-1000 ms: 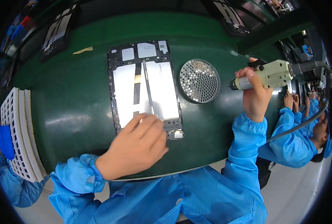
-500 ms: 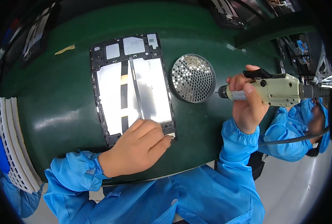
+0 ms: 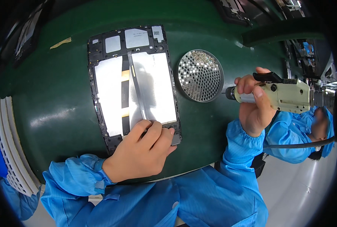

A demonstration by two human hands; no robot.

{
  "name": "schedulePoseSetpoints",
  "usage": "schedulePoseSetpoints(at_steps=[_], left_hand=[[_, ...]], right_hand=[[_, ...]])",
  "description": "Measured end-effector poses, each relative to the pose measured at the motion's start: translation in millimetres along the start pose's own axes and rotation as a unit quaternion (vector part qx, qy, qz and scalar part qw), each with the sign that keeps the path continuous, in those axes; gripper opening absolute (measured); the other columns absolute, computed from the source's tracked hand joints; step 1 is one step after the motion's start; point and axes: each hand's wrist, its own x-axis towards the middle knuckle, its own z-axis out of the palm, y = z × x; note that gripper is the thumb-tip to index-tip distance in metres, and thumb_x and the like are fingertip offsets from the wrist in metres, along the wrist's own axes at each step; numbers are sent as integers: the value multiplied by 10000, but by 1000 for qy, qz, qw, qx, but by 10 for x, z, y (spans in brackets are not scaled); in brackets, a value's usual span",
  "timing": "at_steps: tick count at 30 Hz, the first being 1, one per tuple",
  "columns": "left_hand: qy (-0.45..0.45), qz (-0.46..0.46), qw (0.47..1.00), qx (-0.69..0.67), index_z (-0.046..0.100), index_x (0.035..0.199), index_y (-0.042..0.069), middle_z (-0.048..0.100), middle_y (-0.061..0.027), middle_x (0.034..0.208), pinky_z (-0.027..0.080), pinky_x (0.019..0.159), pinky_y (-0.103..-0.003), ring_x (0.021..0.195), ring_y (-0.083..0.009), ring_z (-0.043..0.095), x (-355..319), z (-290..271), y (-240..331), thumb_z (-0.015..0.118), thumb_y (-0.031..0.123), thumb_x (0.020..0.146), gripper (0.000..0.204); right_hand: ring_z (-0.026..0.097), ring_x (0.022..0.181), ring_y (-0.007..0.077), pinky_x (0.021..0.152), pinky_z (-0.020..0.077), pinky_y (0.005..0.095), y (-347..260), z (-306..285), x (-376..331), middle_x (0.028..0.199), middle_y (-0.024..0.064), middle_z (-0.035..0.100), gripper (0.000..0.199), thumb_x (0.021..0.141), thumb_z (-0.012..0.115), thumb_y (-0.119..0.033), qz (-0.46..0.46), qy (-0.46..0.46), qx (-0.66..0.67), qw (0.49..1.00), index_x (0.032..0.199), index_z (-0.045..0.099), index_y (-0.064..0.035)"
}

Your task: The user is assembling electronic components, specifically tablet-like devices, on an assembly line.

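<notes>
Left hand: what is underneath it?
Part of the lower end of the open tablet lies under the left hand. Black frame shows on both sides, and a grey strip runs down to the hand. Whatever sits directly beneath is covered.

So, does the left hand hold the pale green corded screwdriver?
No, the right hand grips the screwdriver, while the left hand is at the black-framed tablet.

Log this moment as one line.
left hand: at near end of tablet | right hand: gripping power screwdriver | screw tray: right of tablet
</notes>
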Motion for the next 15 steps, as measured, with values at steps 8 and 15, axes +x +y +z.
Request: schedulePoseSetpoints(at_steps=[8, 15], left_hand=[[-34, 20, 999, 24, 677, 1059, 14, 569, -114, 949, 463, 846, -421, 953, -299, 560, -3, 13, 33, 727, 207, 743, 374], [-71, 10, 997, -4, 673, 1080, 42, 573, -122, 1002, 450, 891, -422, 969, -286, 562, 7, -57, -3, 689, 143, 761, 335]], right_hand=[[567, 657, 208, 708, 489, 411, 1, -5, 5, 723, 105, 572, 443, 791, 652, -138, 2, -1, 1, 1000, 1172, 523, 48], [559, 662, 209, 706, 482, 408, -29, -1, 22, 721, 107, 569, 468, 791, 662, -152, 1, -1, -4, 1000, 1186, 509, 47]])
